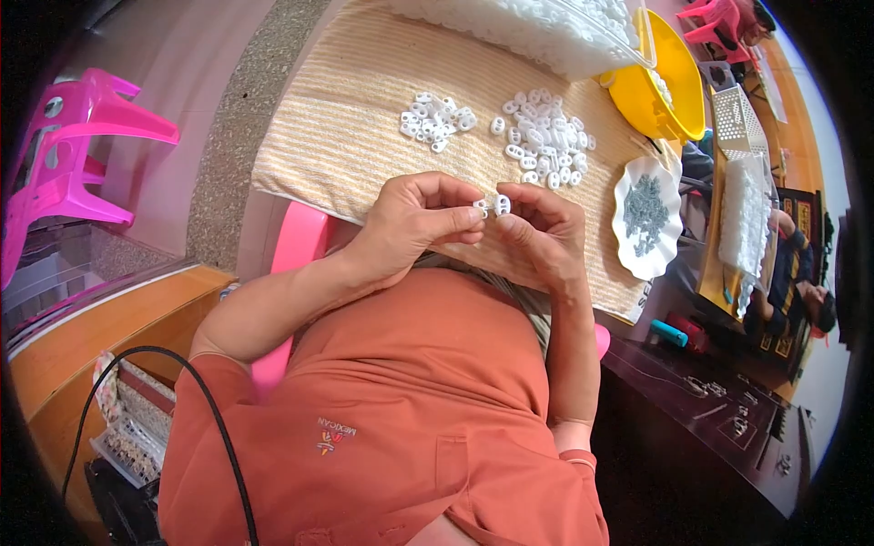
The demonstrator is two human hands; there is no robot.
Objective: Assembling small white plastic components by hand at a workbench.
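Observation:
My left hand (421, 221) pinches a small white plastic piece (481, 207) between thumb and fingertips, and most of it is covered. Close beside it, my right hand (550, 232) holds upright a white oval plastic piece with two holes (502, 205). Whether the two pieces touch is too small to tell. Beyond my hands, a small pile of white pieces (437, 121) lies on the striped cloth (337, 109). A larger pile of white oval two-hole pieces (546, 138) spreads to its right.
A clear bin of white pieces (583, 45) stands at the far edge, beside a yellow basin (651, 100). On the right sits a scalloped white dish (628, 250) of small grey parts. Pink stools (86, 150) stand at left. Another person (801, 282) is at far right.

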